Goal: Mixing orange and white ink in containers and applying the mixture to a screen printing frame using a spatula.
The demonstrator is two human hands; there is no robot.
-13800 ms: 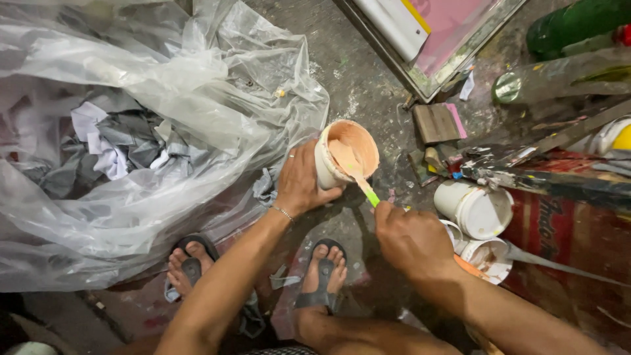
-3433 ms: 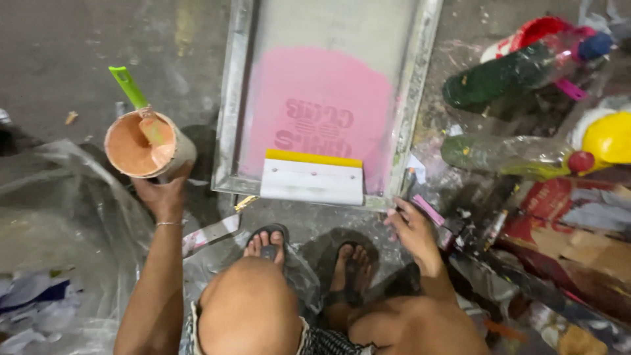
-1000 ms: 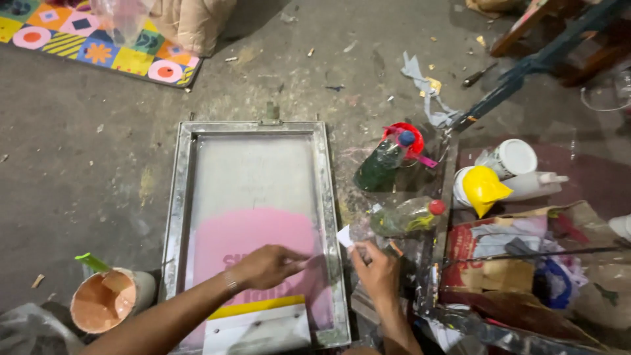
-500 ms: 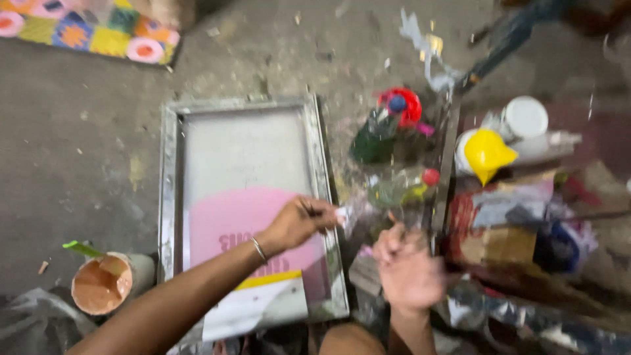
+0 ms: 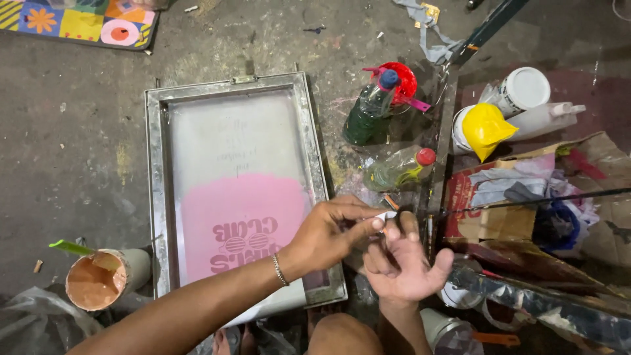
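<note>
Pinching a small white scrap (image 5: 386,215) between thumb and forefinger, the left hand (image 5: 328,231) reaches across the corner of the metal-framed printing screen (image 5: 230,190). Beside it, the right hand (image 5: 404,260) lies palm up with fingers loosely curled, fingertips touching that scrap. A clear bottle (image 5: 397,169) stands just beyond, a paint cup (image 5: 98,279) well apart left.

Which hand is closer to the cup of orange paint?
Left. The left hand lies over the metal screen frame, beside the cup of orange paint; the right hand is farther right.
</note>
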